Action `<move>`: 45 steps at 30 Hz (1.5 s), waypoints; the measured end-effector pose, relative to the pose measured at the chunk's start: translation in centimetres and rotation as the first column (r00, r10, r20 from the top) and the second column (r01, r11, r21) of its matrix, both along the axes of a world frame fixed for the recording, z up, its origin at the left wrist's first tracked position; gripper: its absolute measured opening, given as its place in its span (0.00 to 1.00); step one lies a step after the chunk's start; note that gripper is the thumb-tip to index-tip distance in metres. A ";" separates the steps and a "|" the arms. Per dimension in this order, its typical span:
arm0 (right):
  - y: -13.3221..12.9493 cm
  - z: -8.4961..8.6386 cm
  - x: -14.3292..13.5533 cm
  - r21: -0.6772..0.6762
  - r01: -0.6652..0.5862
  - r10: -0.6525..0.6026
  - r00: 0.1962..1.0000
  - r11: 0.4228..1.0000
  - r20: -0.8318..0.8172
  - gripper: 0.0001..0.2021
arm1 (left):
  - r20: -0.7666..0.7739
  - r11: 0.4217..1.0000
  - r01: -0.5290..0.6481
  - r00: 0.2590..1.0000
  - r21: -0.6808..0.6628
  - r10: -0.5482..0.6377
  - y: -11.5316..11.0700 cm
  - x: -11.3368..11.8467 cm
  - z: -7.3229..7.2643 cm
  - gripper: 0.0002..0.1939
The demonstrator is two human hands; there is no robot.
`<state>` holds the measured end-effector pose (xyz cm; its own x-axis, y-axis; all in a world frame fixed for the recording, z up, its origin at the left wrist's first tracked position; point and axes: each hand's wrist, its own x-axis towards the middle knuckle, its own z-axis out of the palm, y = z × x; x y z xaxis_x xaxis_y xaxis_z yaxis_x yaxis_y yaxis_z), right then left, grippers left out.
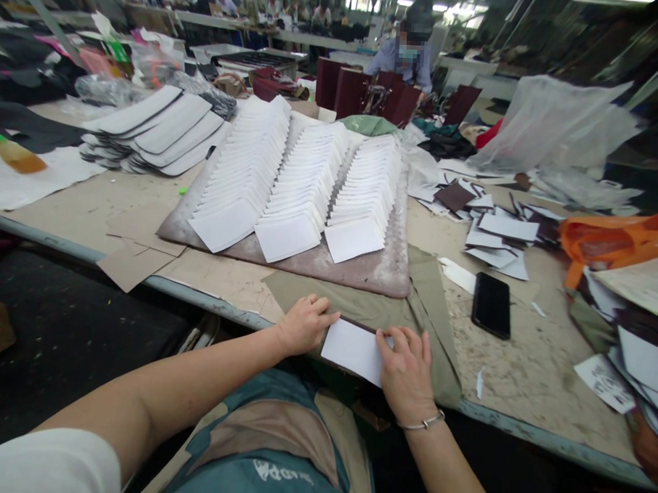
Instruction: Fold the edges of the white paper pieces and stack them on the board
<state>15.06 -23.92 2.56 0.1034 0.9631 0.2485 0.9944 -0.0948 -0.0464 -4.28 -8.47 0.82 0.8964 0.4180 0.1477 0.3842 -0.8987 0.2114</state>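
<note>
A white rectangular piece with a dark edge [353,351] lies at the table's front edge, over olive cloth [353,302]. At its upper left corner, my left hand [307,324] pinches it with bent fingers. My right hand [408,366], with a bracelet at the wrist, grips its right end, thumb on the white face. Just beyond both hands is a worn, padded-looking board [368,274]. Three long rows of overlapping white pieces lie on it: a left row [226,224], a middle row [289,237] and a right row [355,240].
A black phone [491,304] lies right of the cloth. Loose white and maroon pieces [504,236] and an orange bag [618,241] are further right. White curved panels [154,126] are stacked at the left. Across the table a person [405,57] stands behind maroon panels [349,91].
</note>
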 end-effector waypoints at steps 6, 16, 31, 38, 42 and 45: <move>-0.5 -0.9 0.6 0.042 0.060 -0.054 0.990 0.997 -0.134 0.22 | 0.007 0.989 -0.012 1.000 -0.144 0.013 0.8 0.5 0.9 0.18; -0.7 -1.2 2.7 -0.008 0.287 -0.231 0.754 0.958 -0.616 0.33 | -0.060 0.961 -0.011 0.998 -0.276 -0.006 0.1 3.8 3.0 0.14; -0.1 1.4 3.0 -0.052 0.164 -0.146 0.638 0.985 -0.756 0.21 | 0.091 0.258 -0.054 0.850 -0.965 0.519 -2.0 2.0 3.2 0.15; -0.3 2.0 2.9 0.074 0.209 -0.101 0.714 0.975 -0.692 0.20 | 0.039 0.140 -0.024 0.902 -0.990 0.431 -3.7 0.9 3.6 0.18; -0.2 2.1 2.9 -0.054 0.238 -0.190 0.596 0.970 -0.780 0.21 | 0.000 0.130 -0.047 0.941 -0.990 0.340 -3.3 0.0 3.3 0.21; 0.0 2.3 2.8 -0.144 0.223 -0.221 0.375 0.964 -0.900 0.23 | 0.024 0.200 -0.076 0.889 -0.977 0.457 -3.0 -0.3 2.6 0.20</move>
<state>17.88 -23.94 4.85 0.4775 0.8690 -0.1298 0.3095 -0.3046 -0.9008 -4.55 -11.46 3.47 0.6988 0.6210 -0.3552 0.3149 0.1787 0.9321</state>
